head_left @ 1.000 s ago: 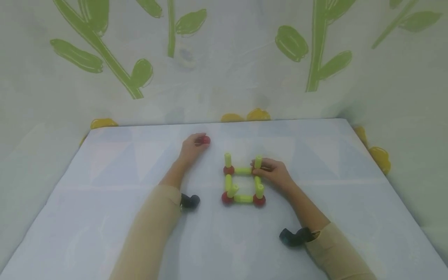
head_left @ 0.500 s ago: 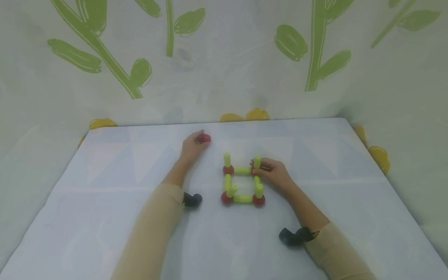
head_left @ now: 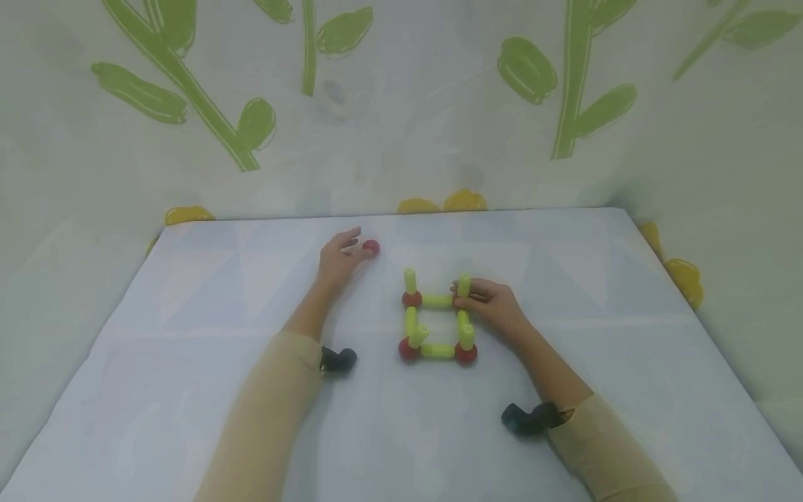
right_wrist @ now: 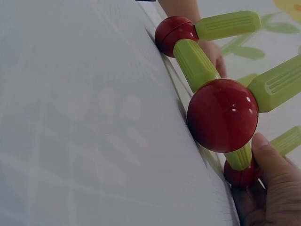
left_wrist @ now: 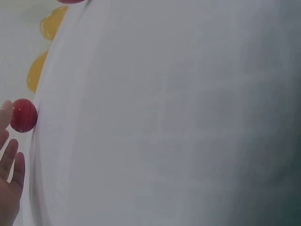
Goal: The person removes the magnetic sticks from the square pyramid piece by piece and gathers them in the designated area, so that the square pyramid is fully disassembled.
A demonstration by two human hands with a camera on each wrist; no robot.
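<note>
A square frame of red balls and yellow-green rods [head_left: 438, 351] stands on the table, with a short rod rising from each corner ball. At its far right corner my right hand [head_left: 498, 307] pinches the red ball [right_wrist: 239, 173] between thumb and fingers. Beyond the frame, to the left, a loose red ball [head_left: 371, 247] rests on the table. My left hand [head_left: 339, 261] is right beside this loose ball, its fingers spread and the thumb tip at the ball's side. The left wrist view catches only part of that hand [left_wrist: 10, 179] at its left edge.
The white table [head_left: 188, 390] ends at its far edge against a pale backdrop with green plant stems [head_left: 567, 84] and yellow shapes [head_left: 464, 201]. A dark wrist camera [head_left: 530, 420] sits on the right wrist, another camera [head_left: 339, 360] on the left.
My left hand's fingers have come away from the loose red ball and spread, with the ball staying at nearly the same place. The right hand keeps its hold on the frame's corner.
</note>
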